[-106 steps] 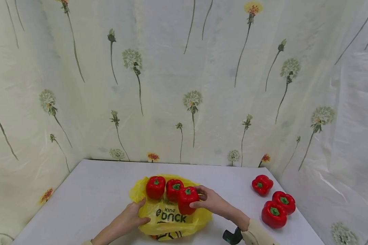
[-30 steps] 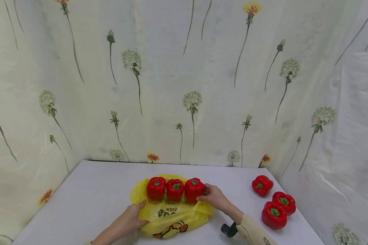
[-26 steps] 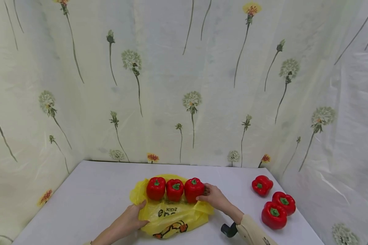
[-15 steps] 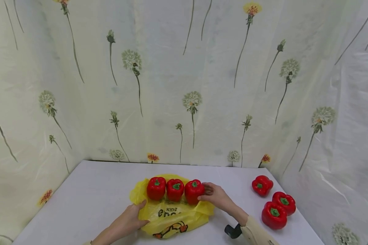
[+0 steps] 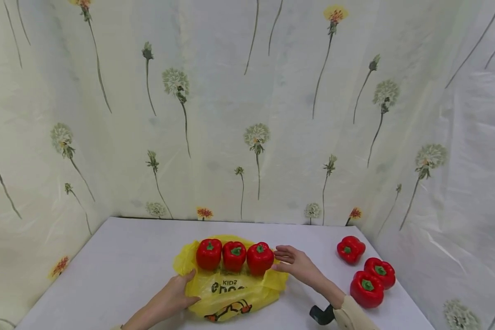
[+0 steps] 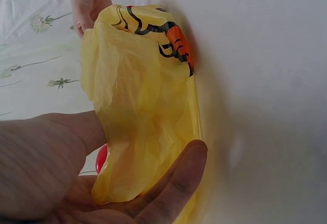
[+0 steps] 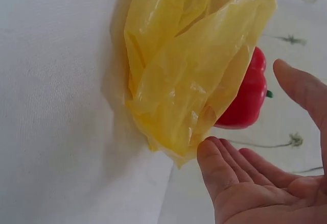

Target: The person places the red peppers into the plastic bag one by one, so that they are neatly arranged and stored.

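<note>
A yellow plastic bag [image 5: 227,300] with dark print lies in the middle of the table. On its far part three red bell peppers stand in a row: a left bell pepper [image 5: 209,255], a middle one and a right bell pepper [image 5: 260,259], green stems up. My left hand [image 5: 174,294] holds the bag's left side, the plastic [image 6: 148,96] between thumb and fingers. My right hand [image 5: 299,266] is just right of the right bell pepper, fingers spread and holding nothing; in the right wrist view its fingertips are near the bag's edge [image 7: 204,81].
Three more red bell peppers stand at the table's right side: one at the back [image 5: 350,250], one in the middle [image 5: 380,272] and one in front [image 5: 367,289]. A dark device [image 5: 322,315] is on my right wrist. Flower-printed curtains [image 5: 247,114] surround the white table [image 5: 140,243].
Over the earlier frames my right hand moved the right bell pepper back and right into the row. Since then it has let go and drawn off slightly right. My left hand has stayed put.
</note>
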Motion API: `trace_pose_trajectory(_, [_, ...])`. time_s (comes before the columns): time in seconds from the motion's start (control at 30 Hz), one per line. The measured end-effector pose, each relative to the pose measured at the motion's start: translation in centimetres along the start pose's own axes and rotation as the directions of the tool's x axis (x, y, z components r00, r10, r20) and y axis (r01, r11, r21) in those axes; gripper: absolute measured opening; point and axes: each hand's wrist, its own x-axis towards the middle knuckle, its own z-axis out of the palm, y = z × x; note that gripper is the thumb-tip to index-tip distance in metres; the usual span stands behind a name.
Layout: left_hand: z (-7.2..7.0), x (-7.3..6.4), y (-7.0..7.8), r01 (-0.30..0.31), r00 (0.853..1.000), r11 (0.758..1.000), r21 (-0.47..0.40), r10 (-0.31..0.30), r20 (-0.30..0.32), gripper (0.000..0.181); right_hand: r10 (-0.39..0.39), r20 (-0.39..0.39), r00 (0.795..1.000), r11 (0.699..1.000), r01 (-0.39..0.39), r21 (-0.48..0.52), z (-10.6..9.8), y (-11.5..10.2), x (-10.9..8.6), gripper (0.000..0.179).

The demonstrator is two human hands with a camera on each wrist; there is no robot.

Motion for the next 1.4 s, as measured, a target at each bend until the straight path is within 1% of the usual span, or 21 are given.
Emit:
trace_pose_trajectory(0.2, [0.1, -0.2, -0.1, -0.001, 1.0, 1.0, -0.025, 0.002, 0.015, 0.077, 0.003, 0.015, 1.0, 1.0, -0.003, 0.024, -0.5, -0.4, -1.0, 0.068])
trace_pose_trajectory(0.33, [0.0, -0.3, 0.1, -0.012, 1.0, 1.0, -0.021, 0.012, 0.023, 0.079, -0.013, 0.052, 0.999, 0.999, 0.011, 0.039, -0.9, -0.7, -1.5, 0.071])
trace_pose_trajectory(0.53, [-0.1, -0.2, 0.3, -0.007, 1.0, 1.0, -0.006, 0.007, 0.012, 0.079, 0.008, 0.095, 0.995, 0.998, -0.013, 0.055, -1.3, -0.9, -2.4, 0.072])
trace_pose_trajectory(0.67, [0.0, -0.2, 0.2, -0.019, 1.0, 1.0, -0.001, 0.019, -0.004, 0.078, 0.025, 0.108, 0.994, 0.998, -0.031, 0.054, -1.6, -1.0, -3.1, 0.073])
trace_pose_trajectory(0.73, [0.0, -0.2, 0.2, -0.019, 1.0, 1.0, 0.002, 0.019, -0.008, 0.078, 0.029, 0.11, 0.993, 0.998, -0.034, 0.044, -1.9, -1.0, -3.5, 0.074])
trace_pose_trajectory(0.97, [0.0, -0.3, 0.3, 0.006, 1.0, 1.0, -0.018, -0.006, 0.01, 0.078, 0.038, 0.108, 0.993, 0.999, -0.041, 0.028, -2.3, -0.8, -4.4, 0.075])
trace_pose_trajectory(1.2, [0.0, -0.4, 0.2, -0.003, 1.0, 0.999, -0.042, 0.003, 0.0, 0.078, 0.052, 0.108, 0.993, 0.998, -0.056, 0.037, -2.8, -0.4, -5.1, 0.072])
trace_pose_trajectory(1.4, [0.0, -0.4, 0.2, -0.008, 1.0, 0.999, -0.053, 0.008, 0.01, 0.077, 0.051, 0.101, 0.994, 0.997, -0.056, 0.047, -3.5, -0.2, -5.7, 0.077])
